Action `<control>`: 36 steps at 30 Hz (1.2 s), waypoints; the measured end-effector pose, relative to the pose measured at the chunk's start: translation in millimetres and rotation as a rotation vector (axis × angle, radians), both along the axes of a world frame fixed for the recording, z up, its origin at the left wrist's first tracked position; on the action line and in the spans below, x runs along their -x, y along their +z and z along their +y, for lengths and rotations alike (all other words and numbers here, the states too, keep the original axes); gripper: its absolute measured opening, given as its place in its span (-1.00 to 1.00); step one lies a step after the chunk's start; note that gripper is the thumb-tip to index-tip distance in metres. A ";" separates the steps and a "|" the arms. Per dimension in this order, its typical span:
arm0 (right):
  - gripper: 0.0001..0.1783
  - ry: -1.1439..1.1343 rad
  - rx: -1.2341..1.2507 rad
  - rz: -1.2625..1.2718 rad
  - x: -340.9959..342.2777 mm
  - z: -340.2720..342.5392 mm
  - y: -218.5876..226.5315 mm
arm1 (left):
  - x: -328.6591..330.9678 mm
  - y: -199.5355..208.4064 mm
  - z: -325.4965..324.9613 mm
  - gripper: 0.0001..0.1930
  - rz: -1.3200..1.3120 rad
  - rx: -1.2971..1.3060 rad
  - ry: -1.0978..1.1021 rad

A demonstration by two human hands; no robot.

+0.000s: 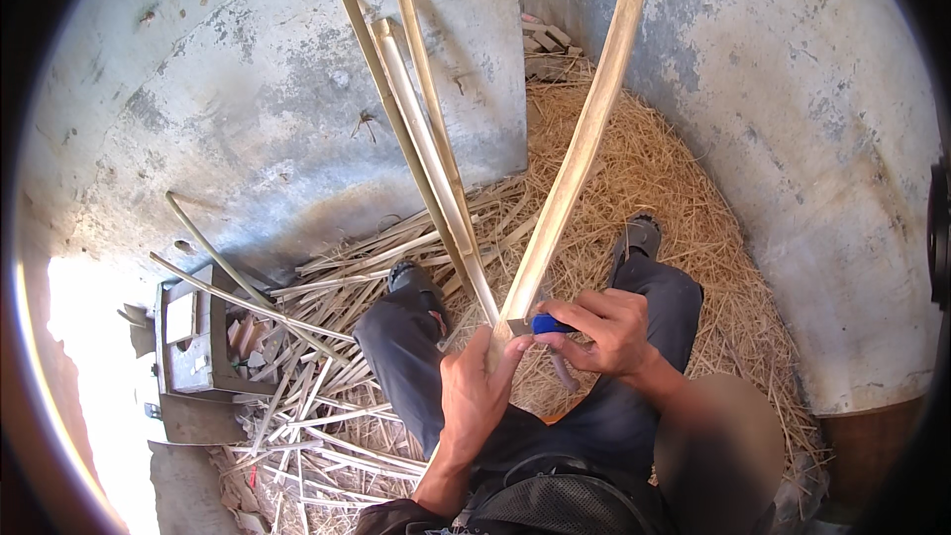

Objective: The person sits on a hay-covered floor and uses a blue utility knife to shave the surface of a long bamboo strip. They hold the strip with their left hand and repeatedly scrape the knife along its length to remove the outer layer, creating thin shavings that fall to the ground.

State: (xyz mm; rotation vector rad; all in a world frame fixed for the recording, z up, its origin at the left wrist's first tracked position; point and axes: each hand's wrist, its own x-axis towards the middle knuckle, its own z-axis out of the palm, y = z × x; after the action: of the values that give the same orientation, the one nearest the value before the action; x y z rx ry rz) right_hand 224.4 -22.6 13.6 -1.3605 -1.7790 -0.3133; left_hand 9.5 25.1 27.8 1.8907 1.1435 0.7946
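My left hand (474, 386) is wrapped round the lower end of a long split bamboo strip (573, 168), which slants up and away to the right. In my right hand (606, 335) is a knife with a blue handle (551, 324). Its short blade (519, 326) meets the strip just above my left thumb. Both hands are close together over my lap, between my knees. The part of the strip inside my left fist is mostly hidden.
Several bamboo strips (421, 139) lean against the worn grey wall (238, 69). Thin slats (327, 456) are scattered at the left, beside a wooden box (188, 337) of scraps. Straw-like shavings (693, 248) pile up at the right, near my shoe (639, 235).
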 end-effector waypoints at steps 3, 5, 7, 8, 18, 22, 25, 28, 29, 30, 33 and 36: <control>-0.63 -0.002 -0.007 -0.015 -0.2 0.0 -1.6 | 2.1 -4.5 -1.4 -0.57 -0.002 0.000 0.007; -0.63 -0.005 -0.009 -0.025 -0.5 -0.1 -2.0 | 2.4 -5.5 -2.6 -0.56 -0.010 0.018 0.010; -0.63 -0.008 -0.007 -0.033 -0.2 -0.7 -1.6 | 3.4 -6.3 -2.9 -0.56 -0.015 0.007 0.008; -0.63 -0.010 -0.007 -0.041 0.4 -1.2 -1.7 | 3.9 -6.5 -3.2 -0.57 -0.017 0.002 0.007; -0.65 -0.019 -0.003 -0.039 2.5 -3.6 -2.0 | 7.2 -7.5 -5.3 -0.57 -0.021 0.002 -0.004; -0.65 -0.053 -0.025 0.031 -1.5 -0.4 -1.8 | 10.6 -16.0 -10.1 -0.56 -0.017 0.006 0.003; -0.65 -0.114 -0.019 0.091 -21.6 8.7 0.9 | 17.4 -17.3 -16.2 -0.56 0.037 0.039 -0.016; -0.68 -0.094 0.022 0.060 -24.4 7.5 3.0 | 20.6 -14.4 -16.1 -0.56 0.075 0.051 -0.030; -0.68 -0.092 0.010 0.084 -24.2 7.9 3.0 | 21.6 -14.4 -16.7 -0.56 0.082 0.049 -0.027; -0.69 -0.090 -0.003 0.108 -24.1 8.5 2.9 | 22.9 -15.4 -17.5 -0.56 0.085 0.052 -0.032; -0.69 -0.107 -0.011 0.133 -27.7 11.5 1.9 | 25.4 -18.8 -16.5 -0.56 0.090 0.035 -0.045; -0.66 -0.114 0.016 0.110 -29.0 9.2 5.4 | 28.2 -18.6 -17.8 -0.56 0.084 0.027 -0.045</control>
State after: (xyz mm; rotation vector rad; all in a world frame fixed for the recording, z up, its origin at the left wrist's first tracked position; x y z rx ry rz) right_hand 253.3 -13.3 19.0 -1.4657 -1.6206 -0.2801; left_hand -18.8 7.4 9.2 1.9367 1.1529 0.6772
